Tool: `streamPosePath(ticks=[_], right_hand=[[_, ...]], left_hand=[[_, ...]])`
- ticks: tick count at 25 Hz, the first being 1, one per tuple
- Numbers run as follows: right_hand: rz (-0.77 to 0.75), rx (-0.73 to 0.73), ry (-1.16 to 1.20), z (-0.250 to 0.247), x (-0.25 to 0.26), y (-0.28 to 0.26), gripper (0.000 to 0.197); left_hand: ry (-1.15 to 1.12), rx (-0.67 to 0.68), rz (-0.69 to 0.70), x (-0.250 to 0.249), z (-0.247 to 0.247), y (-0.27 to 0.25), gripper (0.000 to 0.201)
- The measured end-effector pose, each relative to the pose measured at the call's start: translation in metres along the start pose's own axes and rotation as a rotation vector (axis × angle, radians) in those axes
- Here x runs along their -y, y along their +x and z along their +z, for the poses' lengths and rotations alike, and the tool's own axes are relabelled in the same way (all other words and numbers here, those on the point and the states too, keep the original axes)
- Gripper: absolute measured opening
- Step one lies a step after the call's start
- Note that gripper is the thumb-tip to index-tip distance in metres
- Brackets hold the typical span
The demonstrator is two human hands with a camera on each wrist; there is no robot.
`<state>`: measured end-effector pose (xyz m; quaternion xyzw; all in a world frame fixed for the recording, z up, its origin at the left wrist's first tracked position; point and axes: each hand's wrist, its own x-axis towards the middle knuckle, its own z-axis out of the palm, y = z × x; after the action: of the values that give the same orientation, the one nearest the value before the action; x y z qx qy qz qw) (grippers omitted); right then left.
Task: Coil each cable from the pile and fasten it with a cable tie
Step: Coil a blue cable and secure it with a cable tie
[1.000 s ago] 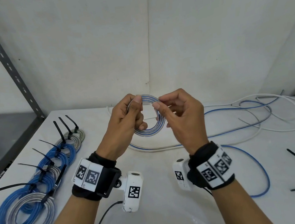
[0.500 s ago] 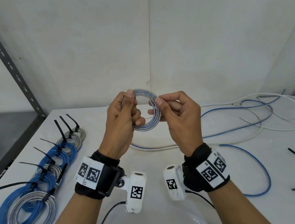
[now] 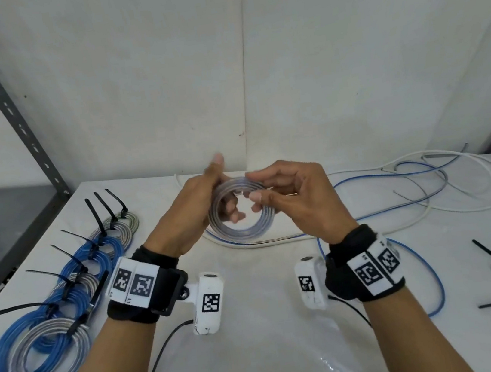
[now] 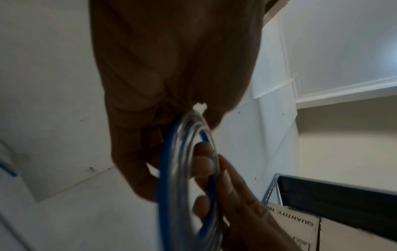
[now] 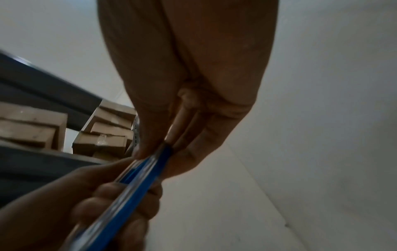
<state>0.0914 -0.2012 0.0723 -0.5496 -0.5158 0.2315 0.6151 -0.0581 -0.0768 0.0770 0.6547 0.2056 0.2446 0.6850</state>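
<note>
Coil [image 3: 243, 214] of cable pinched by left hand [image 3: 191, 212] and right hand [image 3: 300, 200]

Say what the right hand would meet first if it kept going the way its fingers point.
Probably the left hand: the right hand points leftward across the coil both hold. Depth is unclear.

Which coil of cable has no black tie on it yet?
The coil held up in both hands; the coils lying on the table's left all wear ties.
</note>
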Motion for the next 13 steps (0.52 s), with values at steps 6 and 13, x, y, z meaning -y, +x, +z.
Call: streamPosePath(ticks=[6, 13], right_hand=[[0.048, 0.166, -0.157, -0.012, 0.004, -0.004, 0.019], [0.084, 0.128, -0.232, -0.016, 0.011, -0.013, 0.018]], left_hand=[[0.134, 0.196, -0.172, 0.010, 0.000, 0.001, 0.049], [0.167, 0.268, -0.184, 0.007, 0.008, 0.008, 0.035]])
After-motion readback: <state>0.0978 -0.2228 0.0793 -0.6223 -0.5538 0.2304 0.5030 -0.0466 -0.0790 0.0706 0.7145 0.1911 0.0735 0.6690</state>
